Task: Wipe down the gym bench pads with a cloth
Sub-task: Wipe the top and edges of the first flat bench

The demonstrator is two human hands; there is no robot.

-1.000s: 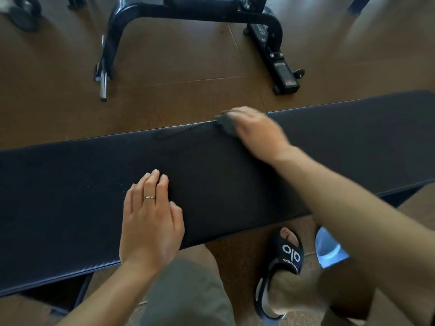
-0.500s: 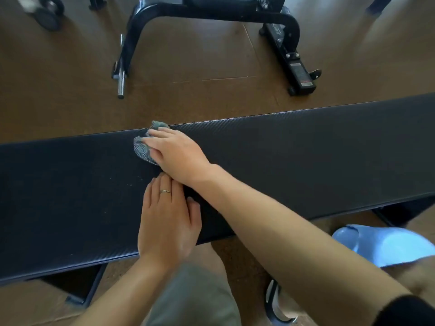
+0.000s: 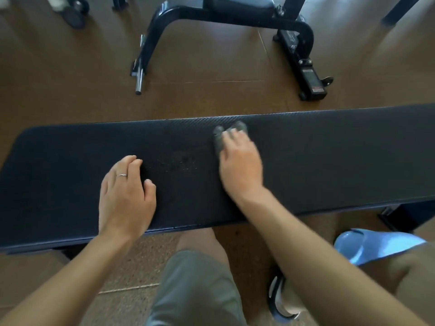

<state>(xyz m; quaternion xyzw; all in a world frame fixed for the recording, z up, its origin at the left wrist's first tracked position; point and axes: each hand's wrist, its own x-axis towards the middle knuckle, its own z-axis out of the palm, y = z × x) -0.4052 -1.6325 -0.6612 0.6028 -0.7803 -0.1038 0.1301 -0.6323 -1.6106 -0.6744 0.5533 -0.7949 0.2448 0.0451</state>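
Head view: showing right hand [image 3: 240, 161] pressing a grey cloth [image 3: 226, 135] flat against the bench pad [image 3: 329, 156], near the far edge and a little right of the middle. Having slid rightward along that far edge since half a second ago, when sitting just ahead of the left hand. Fingers spread over the cloth, pinning it down rather than gripping it; cloth blurred, poking out past the fingertips and at the thumb side. Left hand [image 3: 126, 196] resting palm down on the pad, close to the near edge and left of the middle, fingers loosely curled and holding nothing; wearing a ring [image 3: 122, 175]. Lying much where it was before, now well apart from the right hand instead of touching it. Faint specks [image 3: 179, 163] dotting the pad between the two hands.

Counting: one cloth, one pad, two hands, one ring. Beyond the far edge, one black equipment frame [image 3: 226, 20] standing on the brown floor [image 3: 70, 74]. Below the near edge, one blue slipper [image 3: 376, 245] at the right.
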